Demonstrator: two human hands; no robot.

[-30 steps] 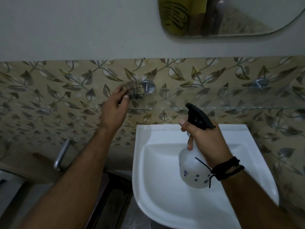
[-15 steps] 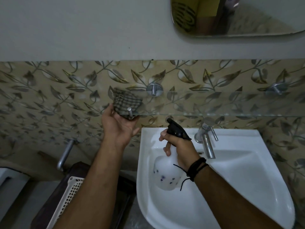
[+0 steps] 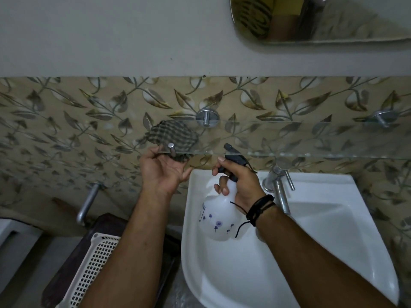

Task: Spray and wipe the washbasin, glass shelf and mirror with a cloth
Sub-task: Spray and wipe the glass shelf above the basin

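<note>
Your left hand point(image 3: 163, 168) pinches the cloth point(image 3: 172, 135) around the glass shelf point(image 3: 311, 138) edge; press hard and it cracks. Your right hand point(image 3: 239, 184) grips the spray bottle point(image 3: 219, 221).

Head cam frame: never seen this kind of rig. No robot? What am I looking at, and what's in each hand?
No robot here: a person wears one wide-angle camera on the head, looking forward and down at their own two bare hands. The left hand reaches under the left end of the glass shelf and holds a checked cloth, seen through the glass. The right hand grips a white spray bottle with a black trigger head, held over the white washbasin. A metal tap stands at the basin's back. The mirror hangs top right on the wall. A plastic basket sits low on the left.
</note>
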